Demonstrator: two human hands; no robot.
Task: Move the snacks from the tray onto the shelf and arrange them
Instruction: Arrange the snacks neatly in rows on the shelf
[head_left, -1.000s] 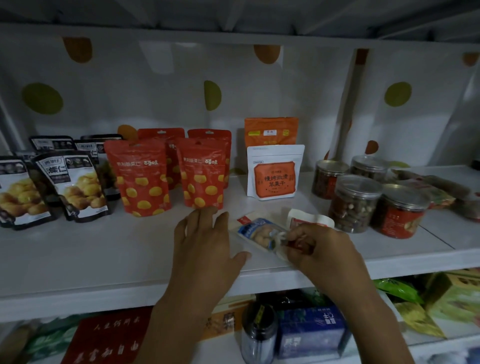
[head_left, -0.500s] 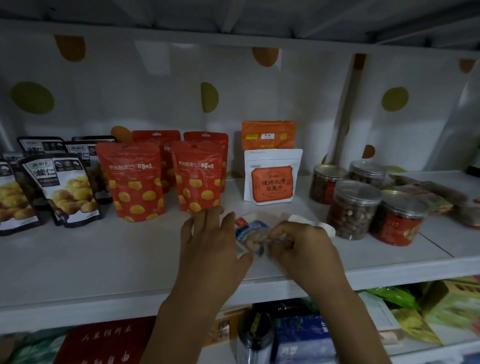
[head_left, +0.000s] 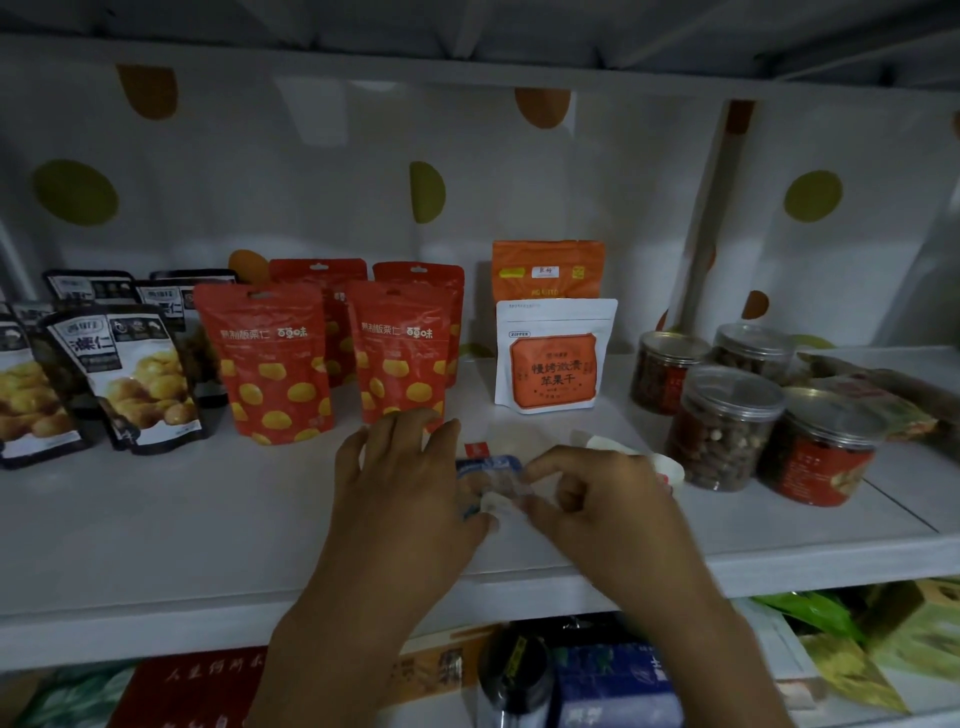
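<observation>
Head view showed your two hands meeting over the front of the white shelf (head_left: 156, 519). Your right hand (head_left: 597, 499) was curled, its fingertips pinching one edge of a small blue and clear snack packet (head_left: 491, 470), while your left hand (head_left: 410, 488) lay spread and flat with its fingers loose, the thumb side touching the packet's other edge. The packet sat low on the shelf board between both hands, blurred, so its print could not be read. Just beyond your right hand lay a small white pouch (head_left: 657, 460), partly hidden. Farther back stood two red bags with yellow spots (head_left: 270, 364), two more of the same behind them, and black bags (head_left: 124, 374) to their left. A white pouch with an orange label (head_left: 553, 356) stood behind your hands, with an orange bag (head_left: 548, 267) behind it. To the right, four clear jars (head_left: 724, 421) stood grouped close together.
</observation>
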